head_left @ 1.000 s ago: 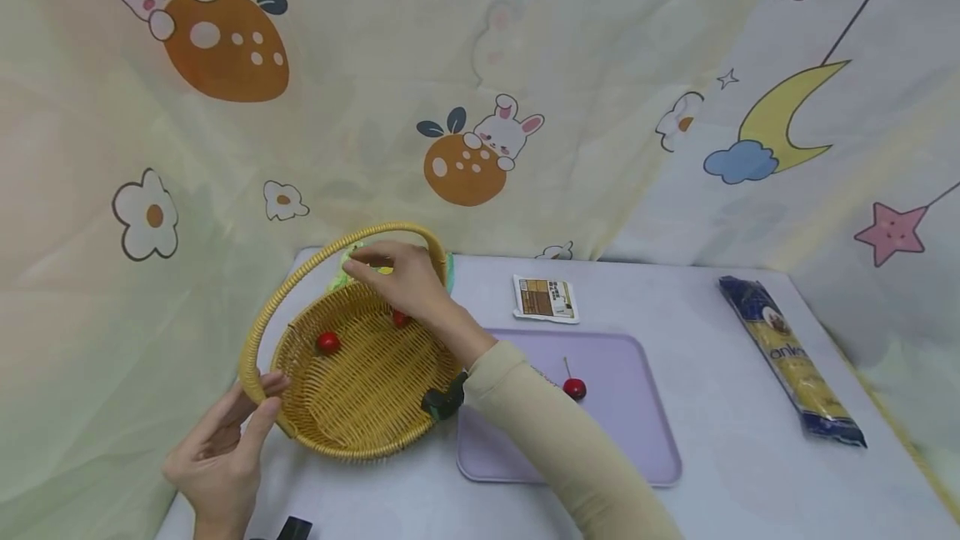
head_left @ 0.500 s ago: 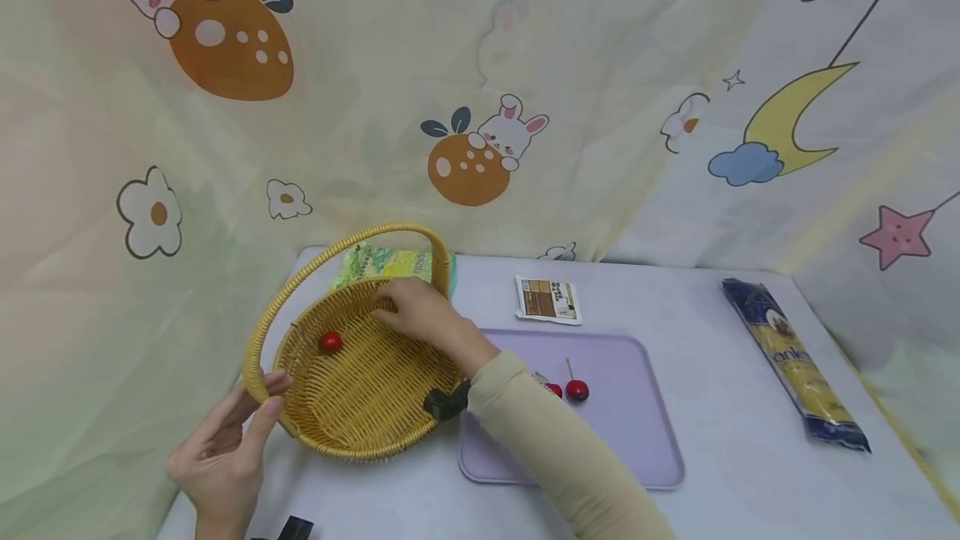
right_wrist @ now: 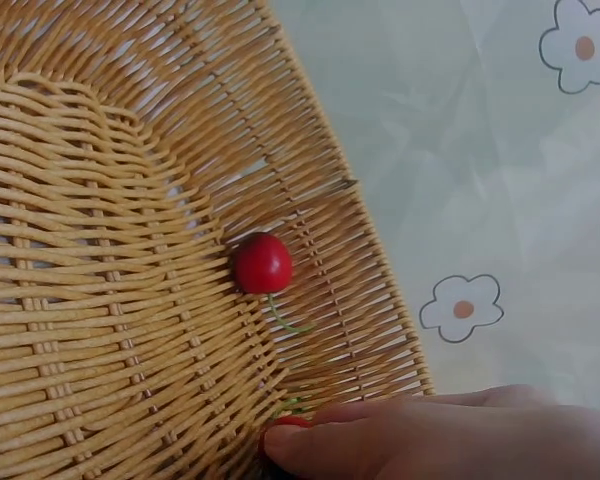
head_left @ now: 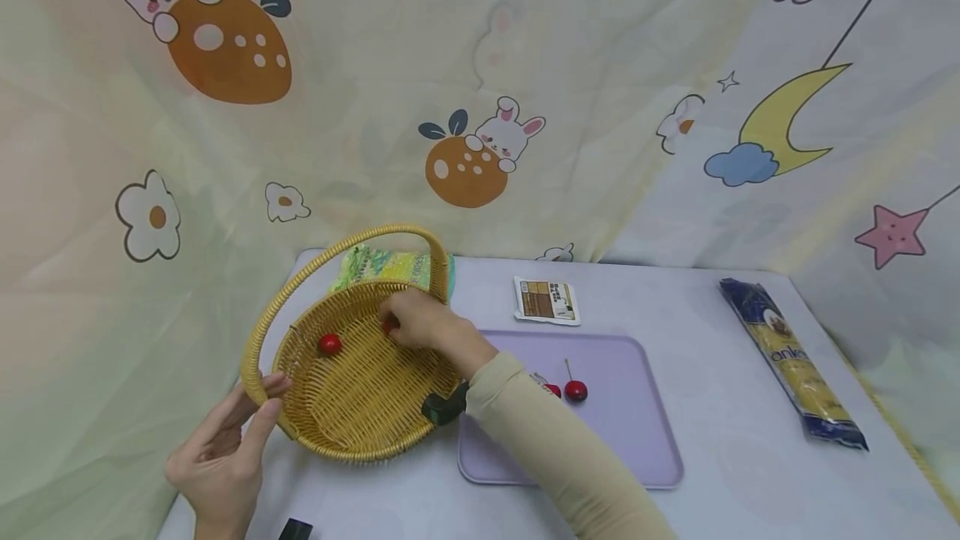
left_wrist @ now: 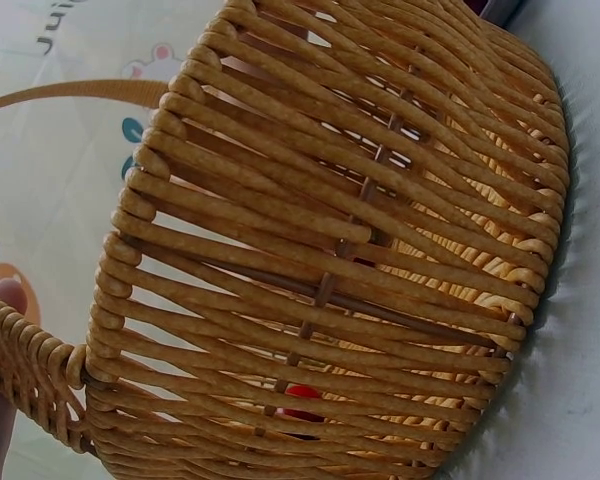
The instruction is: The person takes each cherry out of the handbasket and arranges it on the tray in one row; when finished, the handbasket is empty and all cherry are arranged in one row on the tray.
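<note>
A yellow wicker basket (head_left: 367, 390) with a tall arched handle stands on the left of the table. My left hand (head_left: 228, 448) holds the foot of that handle between thumb and fingers. Inside the basket, my right hand (head_left: 423, 322) pinches a red cherry (right_wrist: 283, 436) near the far wall, and the fingers cover most of it. Another cherry (right_wrist: 264, 264) with a green stem lies against the basket's side, to the left in the head view. Through the weave in the left wrist view a bit of red cherry (left_wrist: 302, 402) shows.
Right of the basket is a lilac tray (head_left: 637, 440) bearing a cherry (head_left: 576, 391) and another partly behind the sleeve. A small sachet (head_left: 547, 301) lies behind it, a pasta packet (head_left: 793, 361) far right. A green-yellow packet (head_left: 390, 266) sits behind the basket.
My right hand has come down from above the basket's far rim into the basket and closed its fingers on a cherry. The left hand stays at the handle.
</note>
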A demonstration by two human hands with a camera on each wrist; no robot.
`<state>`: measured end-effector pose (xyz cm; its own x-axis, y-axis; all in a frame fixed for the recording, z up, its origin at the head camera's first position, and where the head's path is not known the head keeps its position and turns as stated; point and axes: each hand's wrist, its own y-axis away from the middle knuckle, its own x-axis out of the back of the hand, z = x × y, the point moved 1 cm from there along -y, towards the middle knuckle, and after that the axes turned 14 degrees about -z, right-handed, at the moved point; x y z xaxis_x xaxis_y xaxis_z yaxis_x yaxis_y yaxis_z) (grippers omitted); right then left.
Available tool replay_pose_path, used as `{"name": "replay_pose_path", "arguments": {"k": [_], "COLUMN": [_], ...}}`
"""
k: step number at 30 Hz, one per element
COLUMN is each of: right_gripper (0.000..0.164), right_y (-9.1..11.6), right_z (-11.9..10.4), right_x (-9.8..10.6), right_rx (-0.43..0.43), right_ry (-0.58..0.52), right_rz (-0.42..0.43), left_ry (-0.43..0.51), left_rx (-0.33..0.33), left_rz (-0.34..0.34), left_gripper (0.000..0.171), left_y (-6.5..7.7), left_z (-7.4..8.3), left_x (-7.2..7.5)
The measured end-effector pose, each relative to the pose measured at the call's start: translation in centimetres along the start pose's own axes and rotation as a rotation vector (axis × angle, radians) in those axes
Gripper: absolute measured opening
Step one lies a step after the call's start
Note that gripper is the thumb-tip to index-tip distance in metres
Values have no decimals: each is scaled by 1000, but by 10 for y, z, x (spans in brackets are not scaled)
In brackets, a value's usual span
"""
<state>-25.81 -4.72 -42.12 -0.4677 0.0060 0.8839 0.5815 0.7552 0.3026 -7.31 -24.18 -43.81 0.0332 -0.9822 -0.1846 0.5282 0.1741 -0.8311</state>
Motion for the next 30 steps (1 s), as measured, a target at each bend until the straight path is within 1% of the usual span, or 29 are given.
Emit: {"name": "replay_pose_path", "arguments": {"k": [4, 7, 10, 15, 17, 22, 27, 30], "right_gripper": [15, 14, 12, 15, 18, 25, 26, 27], "right_y": [-1, 0, 0, 0, -1, 3, 13, 24], "right_z": [1, 1, 2, 3, 2, 1, 4, 6], "right_x": [0, 0, -1, -2, -2, 1, 2, 2], "right_rx": [6, 14, 22, 36, 47, 64, 42, 33], "right_ry": [-9, -22, -53, -103, -116, -189, -311, -371], "right_rz": [10, 0, -17, -27, -14, 40, 81, 97], "left_ry": [8, 13, 12, 7, 5, -11, -17, -16], "left_rx": [-4, -4, 0, 10, 11, 16, 18, 16], "left_rz": [0, 0, 0, -3, -5, -6, -11, -10], "left_gripper": [35, 35, 36, 37, 37, 37, 37, 37], "left_y": [0, 1, 3, 5, 5, 4, 5, 5], "left_z": [-1, -2, -4, -5, -5, -4, -4, -5], "left_x": [1, 2, 4, 6, 6, 7, 7, 7]}}
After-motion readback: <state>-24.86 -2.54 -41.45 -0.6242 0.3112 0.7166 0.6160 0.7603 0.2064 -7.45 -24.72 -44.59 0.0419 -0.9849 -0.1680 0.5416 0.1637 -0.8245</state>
